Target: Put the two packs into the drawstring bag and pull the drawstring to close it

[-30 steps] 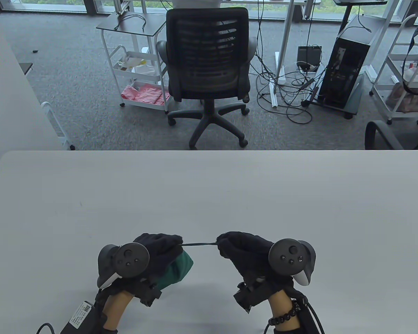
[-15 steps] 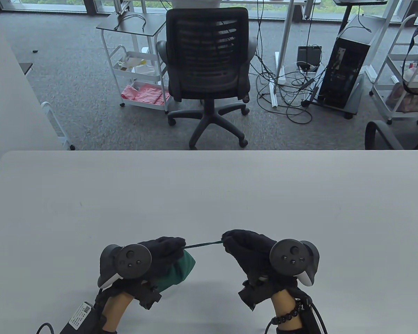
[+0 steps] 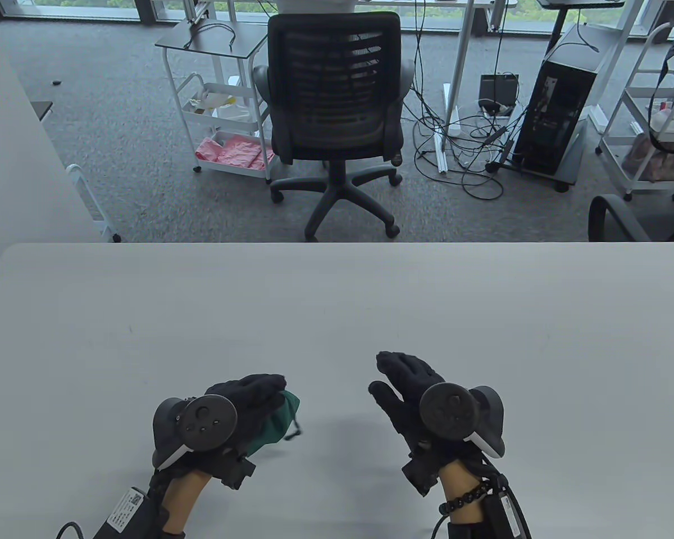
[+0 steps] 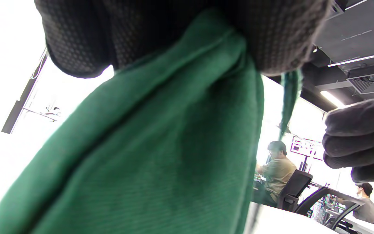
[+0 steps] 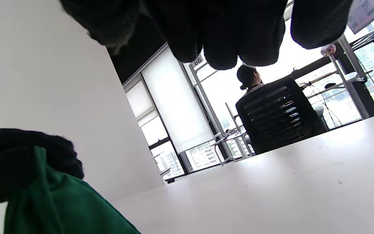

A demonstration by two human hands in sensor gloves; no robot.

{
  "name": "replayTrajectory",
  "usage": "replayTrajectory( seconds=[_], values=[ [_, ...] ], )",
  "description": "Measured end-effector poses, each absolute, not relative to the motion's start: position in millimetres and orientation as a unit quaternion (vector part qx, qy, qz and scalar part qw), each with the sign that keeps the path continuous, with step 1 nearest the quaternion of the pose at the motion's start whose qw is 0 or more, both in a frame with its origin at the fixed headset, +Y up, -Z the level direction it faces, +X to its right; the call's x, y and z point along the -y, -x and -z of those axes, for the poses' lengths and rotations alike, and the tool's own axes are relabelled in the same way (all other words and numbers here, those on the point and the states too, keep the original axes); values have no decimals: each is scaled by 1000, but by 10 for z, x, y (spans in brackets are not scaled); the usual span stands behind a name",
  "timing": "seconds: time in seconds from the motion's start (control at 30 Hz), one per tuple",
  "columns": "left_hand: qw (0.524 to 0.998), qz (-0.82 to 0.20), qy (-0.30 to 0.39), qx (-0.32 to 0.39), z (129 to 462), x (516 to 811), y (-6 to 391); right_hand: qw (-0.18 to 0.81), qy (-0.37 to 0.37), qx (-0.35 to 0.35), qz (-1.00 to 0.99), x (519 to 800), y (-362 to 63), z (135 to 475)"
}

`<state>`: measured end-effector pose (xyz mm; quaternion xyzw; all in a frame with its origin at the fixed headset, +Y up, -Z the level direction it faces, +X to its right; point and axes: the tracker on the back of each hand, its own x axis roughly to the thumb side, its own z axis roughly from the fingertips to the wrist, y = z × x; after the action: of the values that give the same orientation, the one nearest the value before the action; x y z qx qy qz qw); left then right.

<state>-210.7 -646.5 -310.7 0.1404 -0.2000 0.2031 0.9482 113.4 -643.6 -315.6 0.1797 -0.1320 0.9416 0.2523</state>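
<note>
My black knit-gloved left hand [image 3: 247, 396] on a plain dark green cloth drawstring bag [image 3: 278, 418], green cord [image 4: 289, 104] hanging, my black-gloved right hand [image 3: 407, 384], round black tracker [image 3: 448, 411] with white underside, pale grey-white desk [image 3: 337, 303], black mesh office chair [image 3: 337, 95], grey carpet [image 3: 106, 112].

Count check: one green drawstring bag [image 3: 278, 420] with one drawstring [image 3: 295, 428], two gloved hands, left hand [image 3: 241, 398] and right hand [image 3: 407, 382], one tracker on each. One counter [image 3: 337, 303]. Behind it stood one office chair [image 3: 337, 112], one PC tower [image 3: 559, 123] and two white carts visible. No packs were visible.
</note>
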Motion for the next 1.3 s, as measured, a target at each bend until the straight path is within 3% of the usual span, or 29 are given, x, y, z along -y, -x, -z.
replayTrajectory(
  seconds=[0.23, 0.47, 0.8, 1.0, 1.3],
  values=[
    [945, -187, -147, 222, 3107, 6456, 2063, 167, -149, 70, -972, 6559, -1175, 3251],
    [944, -170, -148, 241, 3189, 6474, 1979, 148, -125, 36, -980, 6627, -1254, 3313],
    [942, -102, -179, 264, 3716, 6453, 1700, 168, -96, 46, -980, 6658, -1368, 3346],
    [944, -118, -167, 261, 4073, 6668, 1448, 171, -86, 46, -980, 6668, -1408, 3355],
    [932, -55, -132, 333, 3902, 6871, 1234, 176, -89, 37, -980, 6673, -1388, 3361]
  ],
)
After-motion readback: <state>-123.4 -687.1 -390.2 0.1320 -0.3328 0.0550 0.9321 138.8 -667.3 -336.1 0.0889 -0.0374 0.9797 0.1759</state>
